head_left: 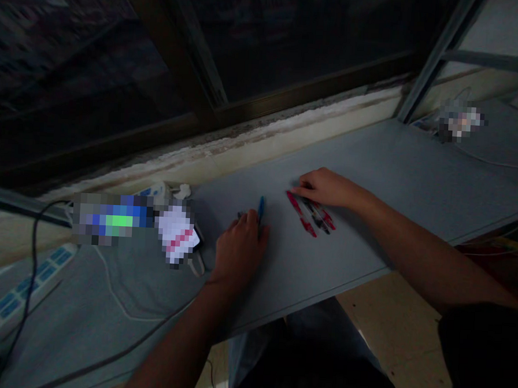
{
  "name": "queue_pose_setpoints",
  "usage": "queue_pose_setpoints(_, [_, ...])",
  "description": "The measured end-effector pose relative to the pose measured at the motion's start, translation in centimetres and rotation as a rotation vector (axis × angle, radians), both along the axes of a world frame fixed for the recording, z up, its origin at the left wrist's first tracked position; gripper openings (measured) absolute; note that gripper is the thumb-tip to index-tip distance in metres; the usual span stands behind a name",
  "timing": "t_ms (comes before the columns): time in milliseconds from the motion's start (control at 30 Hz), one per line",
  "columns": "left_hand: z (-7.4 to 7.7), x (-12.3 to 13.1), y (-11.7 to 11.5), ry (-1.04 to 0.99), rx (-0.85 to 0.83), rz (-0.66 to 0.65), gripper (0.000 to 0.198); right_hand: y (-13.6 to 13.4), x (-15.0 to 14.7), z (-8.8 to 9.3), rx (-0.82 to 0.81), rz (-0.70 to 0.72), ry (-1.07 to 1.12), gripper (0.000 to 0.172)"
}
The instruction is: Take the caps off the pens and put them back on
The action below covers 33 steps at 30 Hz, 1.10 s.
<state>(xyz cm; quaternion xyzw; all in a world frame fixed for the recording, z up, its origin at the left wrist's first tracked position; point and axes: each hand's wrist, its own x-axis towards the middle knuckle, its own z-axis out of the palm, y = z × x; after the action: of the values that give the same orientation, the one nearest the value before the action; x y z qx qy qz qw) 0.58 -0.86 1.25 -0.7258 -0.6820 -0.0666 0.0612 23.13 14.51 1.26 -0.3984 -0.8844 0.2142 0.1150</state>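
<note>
My left hand [241,245] is closed around a blue pen [261,204] low over the desk, its upper end showing past the fingers. A small dark tip sticks out on the other side of those fingers, too dim to name. To the right, a red pen [302,216], a black pen [318,218] and a second red pen [328,218] lie slanted side by side. My right hand [320,185] reaches over their far ends with curled fingers. Its thumb and forefinger are at the first red pen's tip, and the grip is partly hidden.
The grey desk [360,245] runs along a window ledge [252,150]. Left of my hands lie a blurred phone [176,236], a white power strip [28,286] and cables. A metal frame post [425,81] stands at the right, with another blurred item [462,122] beyond it.
</note>
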Motion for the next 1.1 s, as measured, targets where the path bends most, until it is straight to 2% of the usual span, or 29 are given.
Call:
queue_pose_setpoints(100, [-0.4, 0.0, 0.0, -0.044, 0.013, -0.064, 0.008, -0.7, -0.2, 0.6, 0.002, 0.03, 0.019, 0.041])
queue_pose_setpoints(200, [-0.7, -0.2, 0.2, -0.122, -0.002, -0.076, 0.011, -1.3, -0.6, 1.0, 0.005, 0.084, 0.077, 0.041])
queue_pose_setpoints(333, [-0.8, -0.2, 0.4, -0.385, 0.062, -0.121, 0.014, -2.0, -1.1, 1.3, -0.021, 0.132, 0.104, 0.047])
queue_pose_setpoints(467, [-0.4, 0.6, 0.0, -0.619, 0.17, -0.274, 0.007, -2.8, -1.3, 1.7, -0.068, 0.164, 0.144, 0.053])
queue_pose_setpoints(533, [-0.3, 1.2, -0.4, -0.648, 0.189, -0.368, 0.005, -3.2, -1.3, 2.0, -0.135, 0.197, 0.205, 0.057])
queue_pose_setpoints(700, [-0.3, 1.9, -1.0, -0.644, 0.151, -0.51, 0.009, -4.2, -1.4, 2.6, -0.457, 0.224, 0.43, 0.066])
queue_pose_setpoints(800, [-0.4, 1.9, -1.1, -0.662, 0.153, -0.483, 0.012, -4.3, -1.6, 2.4, -0.515, 0.166, 0.477, 0.067])
queue_pose_setpoints(900, [-0.6, 1.7, -0.9, -0.612, 0.123, -0.39, 0.03, -4.1, -1.9, 2.0, -0.514, 0.101, 0.52, 0.066])
queue_pose_setpoints(1000, [-0.8, 1.3, -0.5, -0.503, 0.104, -0.328, 0.021, -4.1, -2.2, 1.7, -0.547, 0.059, 0.606, 0.063])
queue_pose_setpoints(1100, [-0.7, 1.1, -0.4, -0.469, 0.075, -0.292, 0.028, -4.2, -2.3, 1.6, -0.595, 0.07, 0.688, 0.058])
